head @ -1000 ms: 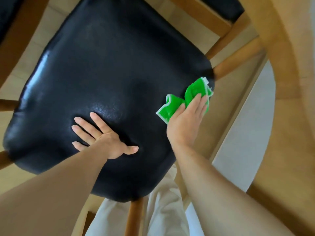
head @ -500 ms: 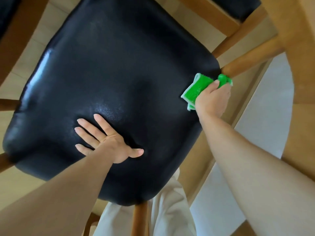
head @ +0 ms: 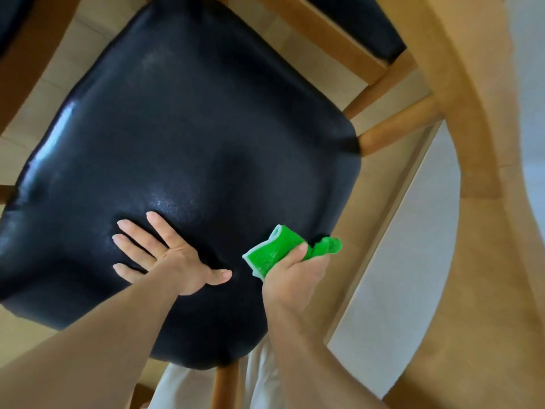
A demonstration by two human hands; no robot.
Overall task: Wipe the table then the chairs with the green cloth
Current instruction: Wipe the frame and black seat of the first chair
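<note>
A black padded chair seat (head: pixel 188 128) on a light wooden frame fills the head view. My left hand (head: pixel 165 255) lies flat on the seat's near part, fingers spread and straight. My right hand (head: pixel 292 276) grips the bunched green cloth (head: pixel 274 250) at the seat's near right edge, thumb on top of the cloth. Part of the cloth sticks out to the right beyond my fingers.
The wooden table's edge and leg (head: pixel 460 119) curve down the right side, close to the chair. Another black-seated chair (head: pixel 362 28) stands at the top right. Wooden chair rungs (head: pixel 395 131) jut out at the seat's far right corner. Pale floor (head: pixel 398 276) shows between.
My right hand has drawn the green cloth back along the seat's right edge from the far right corner toward me. My left hand stays pressed on the seat.
</note>
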